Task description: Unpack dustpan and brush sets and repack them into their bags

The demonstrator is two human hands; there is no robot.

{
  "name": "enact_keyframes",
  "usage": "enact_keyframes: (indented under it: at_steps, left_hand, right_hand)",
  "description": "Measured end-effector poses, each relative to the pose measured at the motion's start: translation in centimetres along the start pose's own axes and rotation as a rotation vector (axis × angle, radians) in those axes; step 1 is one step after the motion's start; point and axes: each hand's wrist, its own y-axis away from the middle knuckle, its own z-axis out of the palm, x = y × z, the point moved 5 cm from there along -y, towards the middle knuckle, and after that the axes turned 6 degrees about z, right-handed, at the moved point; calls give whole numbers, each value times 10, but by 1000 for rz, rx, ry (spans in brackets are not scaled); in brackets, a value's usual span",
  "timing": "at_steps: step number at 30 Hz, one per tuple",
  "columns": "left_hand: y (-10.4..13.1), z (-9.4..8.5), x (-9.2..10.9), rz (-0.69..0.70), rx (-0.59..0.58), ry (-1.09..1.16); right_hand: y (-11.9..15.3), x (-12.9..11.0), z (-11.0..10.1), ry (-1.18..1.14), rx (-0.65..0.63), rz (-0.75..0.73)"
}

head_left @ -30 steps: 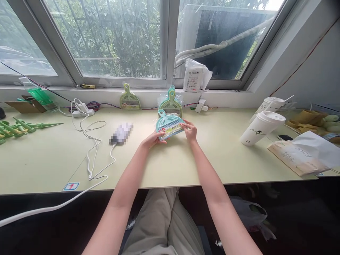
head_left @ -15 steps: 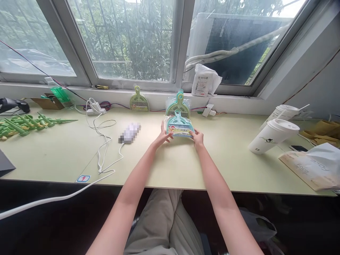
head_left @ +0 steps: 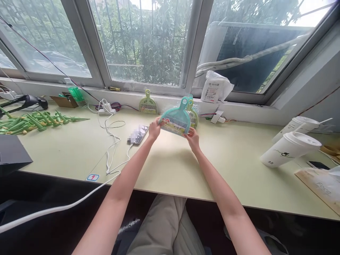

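Note:
A light-blue dustpan set [head_left: 174, 118], with a printed label across its lower part, is held up off the table between my two hands. My left hand [head_left: 154, 129] grips its lower left corner, and my right hand [head_left: 193, 139] pinches its lower right corner. The handle with its hole points up, and the set tilts down to the right. Right behind it, partly covered, stand a green dustpan set [head_left: 194, 115] and others in clear wrap. A separate green dustpan set [head_left: 148, 105] leans on the window ledge to the left.
A phone [head_left: 140, 136] on a white cable [head_left: 109, 152] lies left of my arms. Green pointed pieces [head_left: 39, 120] are heaped at far left, near a dark box [head_left: 13, 152]. White cups [head_left: 290, 150] and a tissue pack [head_left: 321, 184] stand right. A wrapped white package [head_left: 216, 86] sits on the ledge.
Both hands have raised the light-blue dustpan set off the table and tipped it. Its brush bristles showed before and no longer show clearly. The head view has shifted slightly left.

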Motion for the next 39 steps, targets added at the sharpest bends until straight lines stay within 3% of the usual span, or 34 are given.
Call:
enact_keyframes:
  at_steps: [3, 8, 11, 16, 19, 23, 29, 39]
  left_hand:
    - [-22, -33, -1, 48, 0, -190]
    - [-57, -81, -23, 38, 53, -480]
    - [-79, -106, -48, 0, 83, -651]
    - [-118, -133, -102, -184, -48, -867]
    - [-141, -137, -129, -205, -103, -931]
    - [-166, -126, -158, -159, -189, -978]
    - [-189, -112, -194, -85, -192, -872]
    - [-211, -105, -209, -16, 69, -719]
  right_hand:
    - [-11, 3, 41, 16, -43, -9]
    - [-49, 15, 107, 105, 59, 2]
    - [-76, 21, 143, 194, 73, -25]
    - [-115, 36, 190, 404, 0, -40]
    - [-135, 50, 208, 508, -37, -58]
    - [-160, 70, 221, 622, -16, -85]
    - [-185, 82, 234, 781, 66, -120]
    - [-202, 85, 255, 996, 14, -84]
